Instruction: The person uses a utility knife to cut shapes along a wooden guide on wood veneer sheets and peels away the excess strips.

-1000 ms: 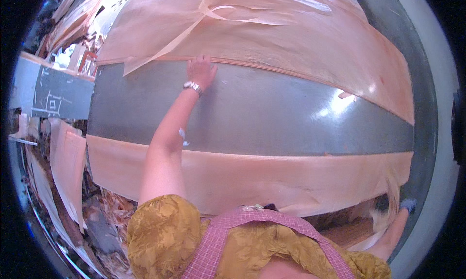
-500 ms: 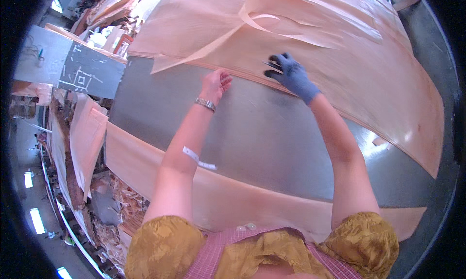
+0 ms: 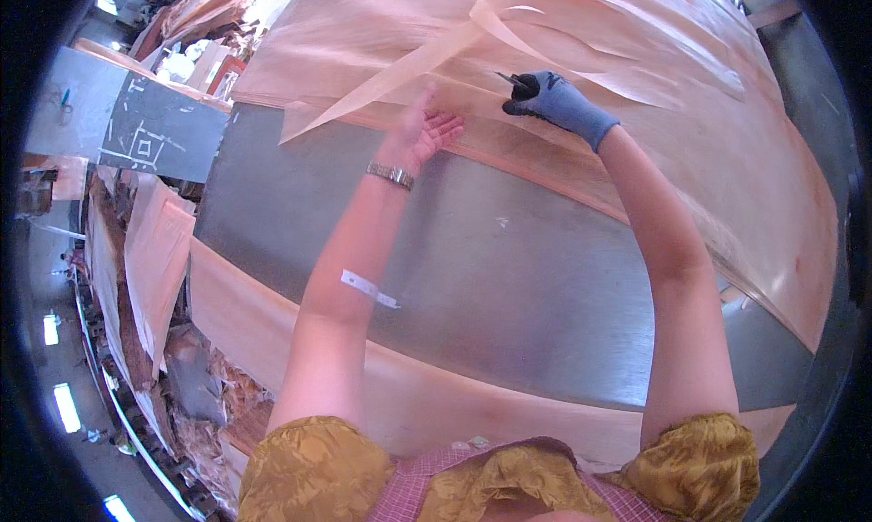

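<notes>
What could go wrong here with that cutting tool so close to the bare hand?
The gloved right hand grips a dark cutting tool pointed toward the ungloved left hand, which lies on the veneer sheet; a slip could nick it. The thin sheet could also tear off-line, since a loose strip already curls up nearby.

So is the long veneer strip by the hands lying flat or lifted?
Lifted: the veneer strip curls up off the veneer sheet, beside the left hand and gloved right hand.

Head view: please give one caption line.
Bare left hand presses thin pale wood veneer sheet; blue-gloved right hand holds small dark tool.
</notes>
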{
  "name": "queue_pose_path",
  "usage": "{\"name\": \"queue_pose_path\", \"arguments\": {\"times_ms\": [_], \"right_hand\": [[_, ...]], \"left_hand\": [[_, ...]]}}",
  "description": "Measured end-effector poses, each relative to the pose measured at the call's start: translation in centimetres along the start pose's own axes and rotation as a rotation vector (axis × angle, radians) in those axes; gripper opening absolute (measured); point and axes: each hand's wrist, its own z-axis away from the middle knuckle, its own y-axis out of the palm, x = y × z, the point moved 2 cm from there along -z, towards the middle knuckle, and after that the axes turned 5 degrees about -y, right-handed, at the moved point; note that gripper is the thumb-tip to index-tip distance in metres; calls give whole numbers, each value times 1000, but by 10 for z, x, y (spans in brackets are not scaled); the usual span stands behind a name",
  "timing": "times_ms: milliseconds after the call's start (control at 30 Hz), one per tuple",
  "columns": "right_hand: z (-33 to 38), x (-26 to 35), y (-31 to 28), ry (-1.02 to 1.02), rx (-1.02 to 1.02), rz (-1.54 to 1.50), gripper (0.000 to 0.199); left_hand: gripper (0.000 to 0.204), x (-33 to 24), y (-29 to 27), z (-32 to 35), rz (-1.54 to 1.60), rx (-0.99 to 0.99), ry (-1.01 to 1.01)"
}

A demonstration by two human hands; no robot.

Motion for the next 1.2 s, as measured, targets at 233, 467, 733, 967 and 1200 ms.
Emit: {"name": "queue_pose_path", "arguments": {"times_ms": [233,467,733,967,1200], "right_hand": [[40,32,-12,-249,-358,368,26],[292,17,-29,397,-897,98,33],[492,-127,-136,745,-1807,-932,76],[489,-177,-174,792,-1714,-997,50],[535,-203,-177,773,-1740,-1062,33]], "left_hand": [[39,-19,40,-66,19,31,110],[11,-55,40,-90,-234,-75,274],[21,-61,49,-67,-130,-103,236],[21,-85,10,-103,-218,-194,319],[20,-57,25,-87,-168,-232,376]]}}
